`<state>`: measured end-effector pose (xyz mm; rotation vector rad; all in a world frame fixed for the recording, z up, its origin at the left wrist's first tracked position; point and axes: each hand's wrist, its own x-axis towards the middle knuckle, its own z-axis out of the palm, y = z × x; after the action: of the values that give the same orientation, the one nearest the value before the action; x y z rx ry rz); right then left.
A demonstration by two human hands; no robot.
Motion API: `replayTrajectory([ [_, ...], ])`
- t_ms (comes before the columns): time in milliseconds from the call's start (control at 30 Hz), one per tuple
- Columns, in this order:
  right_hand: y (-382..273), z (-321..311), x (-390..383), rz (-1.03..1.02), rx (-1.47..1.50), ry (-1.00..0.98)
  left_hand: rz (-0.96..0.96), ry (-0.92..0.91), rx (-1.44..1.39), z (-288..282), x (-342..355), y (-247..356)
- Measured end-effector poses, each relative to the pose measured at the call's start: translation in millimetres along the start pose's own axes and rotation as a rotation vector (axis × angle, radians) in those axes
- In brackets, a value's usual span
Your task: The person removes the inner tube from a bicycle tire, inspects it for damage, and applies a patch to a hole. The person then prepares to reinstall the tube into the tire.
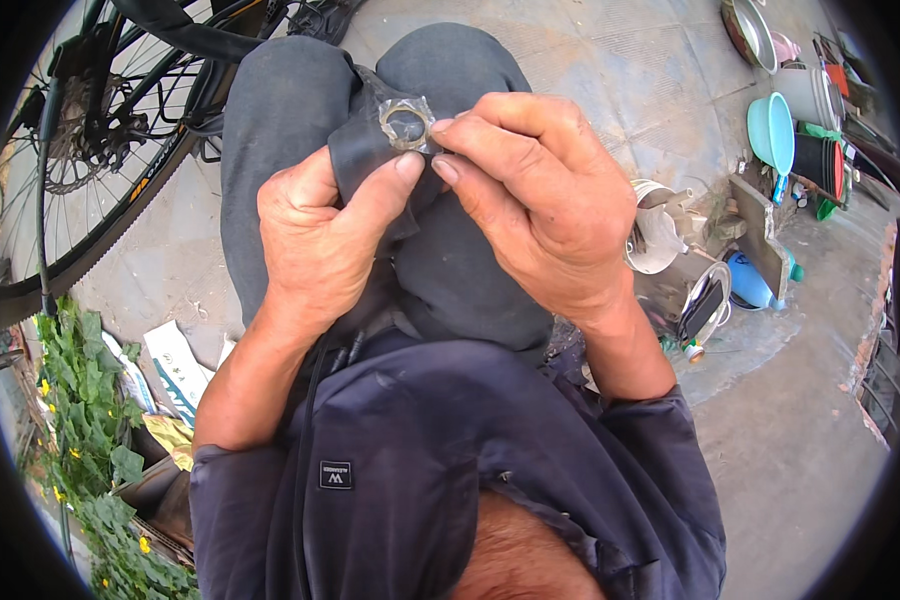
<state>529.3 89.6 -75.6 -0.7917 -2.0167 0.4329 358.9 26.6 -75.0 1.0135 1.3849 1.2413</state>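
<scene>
A flat black rubber inner tube [358,160] is held up between my knees. My left hand [315,230] is closed round it, thumb pressed on top near a small patch. On the tube lies a clear, crinkled plastic film [407,112] with a pale ring-shaped border around a dark centre. My right hand [545,190] is at the right edge of this film, thumb and forefinger in a pinch at its lower right corner. The fingertips hide what exactly is between them. Part of the tube hangs below, behind my left thumb.
A bicycle wheel [100,150] with a disc brake stands at the upper left. Green plants [90,440] and a white printed bag [175,365] lie below it. To the right are a turquoise basin [771,135], buckets, a board [757,225] and a blue bottle [748,280].
</scene>
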Motion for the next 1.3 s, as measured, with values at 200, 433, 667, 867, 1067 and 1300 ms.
replayTrajectory([
  [200, 6, -8, 10, -0.094, -0.006, -0.137, 0.003, -0.032, -0.009, 0, 0, 3],
  [433, 17, 3, 8, -0.235, -0.047, -0.089, -0.058, -0.122, -0.079, 0, 1, 10],
  [667, 9, 2, 12, -0.001, 0.106, -0.254, -0.113, -0.17, -0.125, -5, 5, 7],
  [867, 14, 0, 16, 0.241, 0.313, -0.392, -0.189, -0.309, -0.105, -22, 18, 4],
  [1067, 18, 1, 24, 0.1, 0.273, -0.385, -0.22, -0.343, -0.143, -25, 23, 6],
  [1300, 30, -10, 44, -0.18, 0.084, -0.629, -0.218, -0.337, -0.184, -21, 21, 3],
])
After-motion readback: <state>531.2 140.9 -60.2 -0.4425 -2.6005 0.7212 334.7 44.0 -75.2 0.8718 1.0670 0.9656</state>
